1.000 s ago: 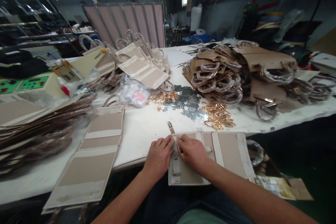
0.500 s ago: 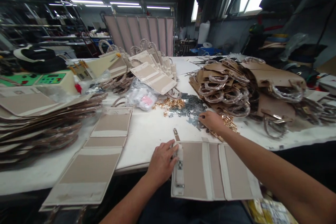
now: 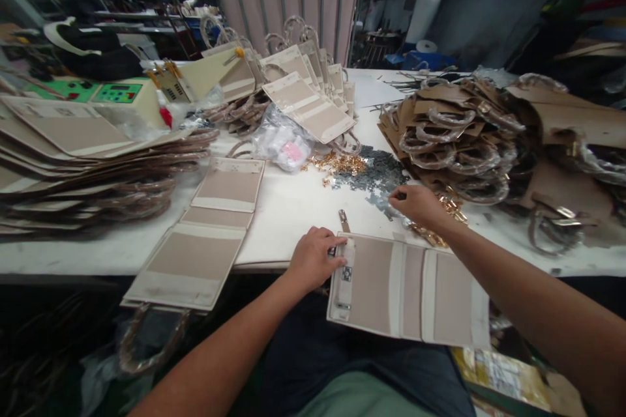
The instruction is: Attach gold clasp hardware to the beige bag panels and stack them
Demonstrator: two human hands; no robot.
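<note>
Beige flat panels (image 3: 73,143) are seen stacked at nine o'clock on the white table (image 3: 293,208), with one unfolded panel (image 3: 205,234) lying alone beside them. The left hand (image 3: 315,259) is pressed, fingers curled, on the left edge of the beige folded panel (image 3: 405,287) at six o'clock, which overhangs the near table edge; a metal clasp (image 3: 346,273) is fitted just by the fingertips. The right hand (image 3: 415,203) is placed at one o'clock of that panel, fingers pinched at the grey metal plates (image 3: 372,176); whether a piece is held cannot be told. Gold fittings (image 3: 440,221) lie touching this hand. Brown handled bags (image 3: 450,137) are piled at two o'clock.
</note>
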